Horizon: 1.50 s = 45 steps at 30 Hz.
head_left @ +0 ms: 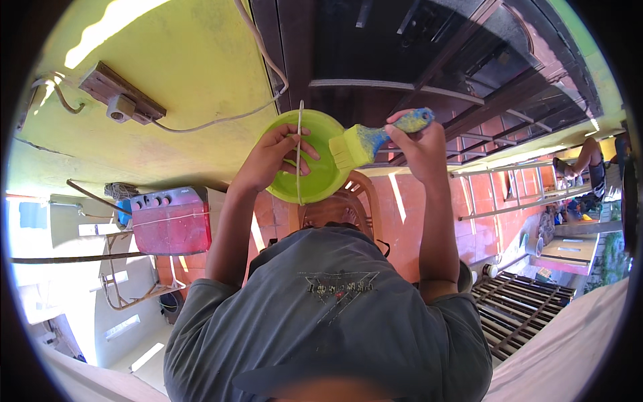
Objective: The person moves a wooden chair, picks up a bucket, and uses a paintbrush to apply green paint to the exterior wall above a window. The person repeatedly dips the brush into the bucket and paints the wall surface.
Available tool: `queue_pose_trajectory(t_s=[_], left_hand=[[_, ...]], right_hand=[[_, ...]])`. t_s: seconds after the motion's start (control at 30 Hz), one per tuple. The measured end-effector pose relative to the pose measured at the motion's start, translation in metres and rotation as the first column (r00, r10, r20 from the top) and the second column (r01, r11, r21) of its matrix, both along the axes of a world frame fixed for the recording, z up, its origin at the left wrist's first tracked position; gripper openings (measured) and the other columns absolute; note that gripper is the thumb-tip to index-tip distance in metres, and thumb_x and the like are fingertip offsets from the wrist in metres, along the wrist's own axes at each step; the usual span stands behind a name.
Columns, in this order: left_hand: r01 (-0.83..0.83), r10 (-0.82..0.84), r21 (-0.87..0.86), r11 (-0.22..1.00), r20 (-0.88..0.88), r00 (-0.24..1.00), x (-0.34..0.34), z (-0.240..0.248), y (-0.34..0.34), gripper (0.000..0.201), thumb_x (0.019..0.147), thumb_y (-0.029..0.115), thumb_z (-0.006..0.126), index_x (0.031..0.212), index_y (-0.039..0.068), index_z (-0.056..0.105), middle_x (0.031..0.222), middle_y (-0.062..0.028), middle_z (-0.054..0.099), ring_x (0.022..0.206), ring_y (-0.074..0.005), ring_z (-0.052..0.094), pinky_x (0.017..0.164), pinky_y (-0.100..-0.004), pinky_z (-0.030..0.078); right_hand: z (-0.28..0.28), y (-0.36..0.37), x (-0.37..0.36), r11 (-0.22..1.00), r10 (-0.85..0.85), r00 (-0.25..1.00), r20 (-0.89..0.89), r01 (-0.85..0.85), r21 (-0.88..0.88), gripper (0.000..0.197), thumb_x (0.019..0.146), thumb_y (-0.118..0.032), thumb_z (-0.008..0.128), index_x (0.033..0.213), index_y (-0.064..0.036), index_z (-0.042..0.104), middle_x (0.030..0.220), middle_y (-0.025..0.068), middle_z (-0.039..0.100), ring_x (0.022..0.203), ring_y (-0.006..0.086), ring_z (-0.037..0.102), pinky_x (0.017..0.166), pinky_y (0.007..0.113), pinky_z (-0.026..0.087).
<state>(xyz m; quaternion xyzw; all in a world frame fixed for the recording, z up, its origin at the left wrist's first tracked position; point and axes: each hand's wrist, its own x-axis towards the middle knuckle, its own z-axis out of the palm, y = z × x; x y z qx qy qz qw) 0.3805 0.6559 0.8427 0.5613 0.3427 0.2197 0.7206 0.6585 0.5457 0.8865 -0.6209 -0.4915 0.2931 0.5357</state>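
My left hand (pixel 273 157) grips the thin pale handle (pixel 299 181) of a lime-green paint bucket (pixel 284 189), its fingers reaching across the bucket's opening. Inside, the bucket looks yellow-green; how much paint it holds I cannot tell. In my right hand (pixel 420 144) is a wide paintbrush (pixel 368 142), held by its blue handle smeared with yellow-green. The brush lies almost level, with its yellow-green bristles pointing left at the bucket's right rim. Whether bristles and rim touch is unclear.
Ahead is a yellow-green wall (pixel 201 60) with a wooden socket board (pixel 124 94) and a hanging cable, beside dark window frames (pixel 395 47). An orange-brown plastic chair (pixel 365 194) stands below the bucket. Left is a red washing machine (pixel 171 224); right, a ladder (pixel 516 209) near another person (pixel 593 164).
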Motion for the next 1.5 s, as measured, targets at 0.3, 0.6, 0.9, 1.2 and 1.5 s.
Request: queue_pose_trajectory(t_s=[0.3, 0.6, 0.9, 1.2, 1.5], left_hand=[[-0.004, 0.021, -0.112, 0.994, 0.156, 0.987, 0.036, -0.009, 0.003, 0.029, 0.109, 0.018, 0.044, 0.128, 0.0, 0.057, 0.097, -0.0123, 0.07, 0.08, -0.0206, 0.07, 0.077, -0.0335, 0.06], [0.01, 0.013, -0.123, 0.992, 0.186, 0.982, 0.051, -0.009, 0.005, 0.027, 0.11, 0.019, 0.046, 0.128, 0.001, 0.056, 0.098, -0.0115, 0.069, 0.082, -0.0211, 0.071, 0.08, -0.0351, 0.061], [-0.051, 0.07, -0.125, 0.991, 0.15, 0.986, 0.043, 0.0, 0.002, 0.027, 0.11, 0.018, 0.044, 0.127, 0.0, 0.055, 0.096, -0.0126, 0.069, 0.083, -0.0218, 0.071, 0.079, -0.035, 0.06], [-0.058, 0.086, -0.17, 0.984, 0.162, 0.983, 0.045, -0.014, 0.005, 0.026, 0.109, 0.018, 0.045, 0.127, 0.001, 0.055, 0.095, -0.0116, 0.069, 0.081, -0.0222, 0.071, 0.076, -0.0354, 0.06], [-0.042, 0.066, -0.159, 0.986, 0.154, 0.986, 0.047, -0.017, 0.006, 0.022, 0.108, 0.022, 0.05, 0.12, 0.005, 0.056, 0.097, -0.0109, 0.071, 0.082, -0.0223, 0.073, 0.078, -0.037, 0.061]], right_hand=[[-0.109, 0.064, -0.052, 0.948, 0.216, 0.85, 0.481, -0.064, -0.313, 0.03, 0.085, -0.023, 0.075, 0.092, 0.006, 0.071, 0.085, 0.0245, 0.072, 0.083, 0.0402, 0.073, 0.079, 0.046, 0.058], [-0.15, 0.09, -0.045, 0.923, 0.345, 0.764, 0.546, -0.17, -0.345, 0.065, 0.096, -0.055, 0.061, 0.086, 0.0086, 0.069, 0.084, 0.0277, 0.071, 0.082, 0.0429, 0.073, 0.076, 0.05, 0.058], [-0.086, 0.061, -0.037, 0.963, 0.148, 0.908, 0.392, -0.041, -0.268, 0.025, 0.086, -0.019, 0.073, 0.1, 0.0014, 0.073, 0.086, 0.0241, 0.073, 0.087, 0.0402, 0.074, 0.077, 0.047, 0.057], [-0.087, 0.052, -0.028, 0.986, 0.115, 0.939, 0.325, -0.067, -0.155, 0.021, 0.084, -0.013, 0.075, 0.1, 0.0004, 0.074, 0.084, 0.0252, 0.072, 0.083, 0.042, 0.072, 0.073, 0.044, 0.055], [-0.098, 0.051, -0.036, 0.991, 0.115, 0.901, 0.419, -0.073, -0.117, 0.014, 0.086, -0.013, 0.073, 0.098, -0.0081, 0.076, 0.089, 0.0204, 0.073, 0.088, 0.0425, 0.071, 0.079, 0.048, 0.056]])
